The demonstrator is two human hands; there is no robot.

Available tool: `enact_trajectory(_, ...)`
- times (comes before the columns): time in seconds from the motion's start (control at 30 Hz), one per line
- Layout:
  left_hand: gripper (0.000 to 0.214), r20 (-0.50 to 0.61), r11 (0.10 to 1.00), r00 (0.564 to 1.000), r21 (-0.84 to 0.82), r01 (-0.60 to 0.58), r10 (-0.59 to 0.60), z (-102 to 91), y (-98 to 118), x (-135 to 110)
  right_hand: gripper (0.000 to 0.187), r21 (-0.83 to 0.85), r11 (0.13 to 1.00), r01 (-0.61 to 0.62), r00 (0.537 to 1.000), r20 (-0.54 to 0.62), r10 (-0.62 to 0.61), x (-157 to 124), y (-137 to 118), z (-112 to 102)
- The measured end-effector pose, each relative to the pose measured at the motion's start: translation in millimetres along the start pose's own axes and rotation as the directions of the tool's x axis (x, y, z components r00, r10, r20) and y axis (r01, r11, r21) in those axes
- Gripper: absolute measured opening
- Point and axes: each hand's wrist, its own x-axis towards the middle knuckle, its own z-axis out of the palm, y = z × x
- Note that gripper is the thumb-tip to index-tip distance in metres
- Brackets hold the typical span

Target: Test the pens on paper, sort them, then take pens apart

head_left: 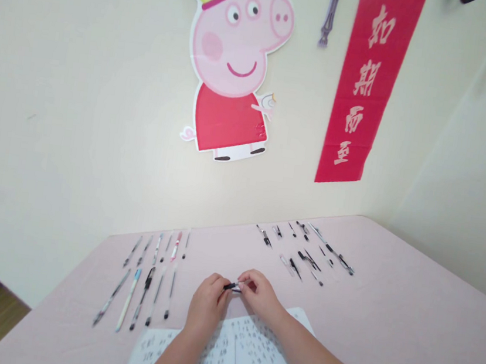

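Just beyond an open notebook (263,356) with handwriting on its pages, my two hands meet over the table. A small black and clear pen part (232,286) is pinched between them. My left hand (209,299) grips its dark end with closed fingers. The lighter end sits in the fingertips of my right hand (261,293). Part of the piece is hidden by the fingers, so its full length cannot be seen. Left of my hands lie two rows of pens, among them a black-capped pen (142,298) and a pale pen with a blue cap (128,300).
Loose pen parts (309,260) are scattered at the right back of the pink tabletop (368,315). A pink pen (176,246) lies in the far left row. Behind the table rises a wall with a cartoon pig cutout (231,115) and a red banner (360,90).
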Motion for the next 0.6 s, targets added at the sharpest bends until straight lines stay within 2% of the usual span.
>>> enact_trajectory(0.4, 0.018, -0.035, 1.000, 0.999, -0.016, 0.025, -0.025, 0.0, -4, 1, 0.012, 0.077, 0.992, -0.098, 0.995, -0.029, 0.100, 0, -2, -4)
enact_trajectory(0.6, 0.016, -0.064, 0.999, 0.997, -0.021, 0.046, -0.048, -0.8, -3, 1, 0.011, 0.011, 0.992, -0.124, 0.987, -0.099, 0.124, 4, 8, -4)
